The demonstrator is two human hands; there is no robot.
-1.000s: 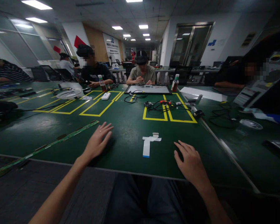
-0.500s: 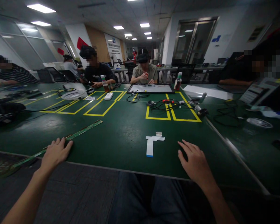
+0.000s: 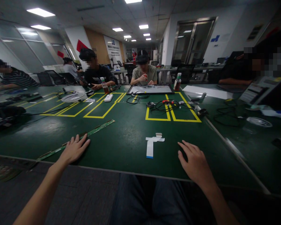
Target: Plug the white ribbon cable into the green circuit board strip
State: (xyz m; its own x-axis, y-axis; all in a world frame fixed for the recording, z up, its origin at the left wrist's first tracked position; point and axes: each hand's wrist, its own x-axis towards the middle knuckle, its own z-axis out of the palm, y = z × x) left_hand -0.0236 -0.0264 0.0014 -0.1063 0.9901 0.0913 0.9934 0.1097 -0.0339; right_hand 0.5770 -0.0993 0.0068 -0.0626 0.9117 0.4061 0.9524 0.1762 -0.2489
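While the white flat cable (image 3: 150, 147) lies on the dark green table (image 3: 124, 156), blue end toward the near edge, both hands are well apart on either side of it. Left of the cable, the left hand (image 3: 75, 148) has its fingers across a long green circuit strip (image 3: 100, 127), set diagonally; can't tell if they grip it. Just right of the cable, the right hand (image 3: 192, 159) has loosely spread fingers, nothing in it; table contact unclear.

Beyond the cable: yellow tape outlines (image 3: 158, 119), tangled black cords (image 3: 158, 108) with a red piece, then a dark-framed panel (image 3: 151, 90) in front of a seated co-worker (image 3: 144, 76). Far left of the cable: white box (image 3: 108, 98), round slatted white item (image 3: 73, 96). Right of it: pale seam strip (image 3: 234, 148), clear round container (image 3: 257, 122).

Room is dim, open office. Behind the cable, far back, glass doors (image 3: 194, 40) right, white pillar (image 3: 76, 45) left; ceiling lights (image 3: 41, 12) overhead, more people seated left and right.
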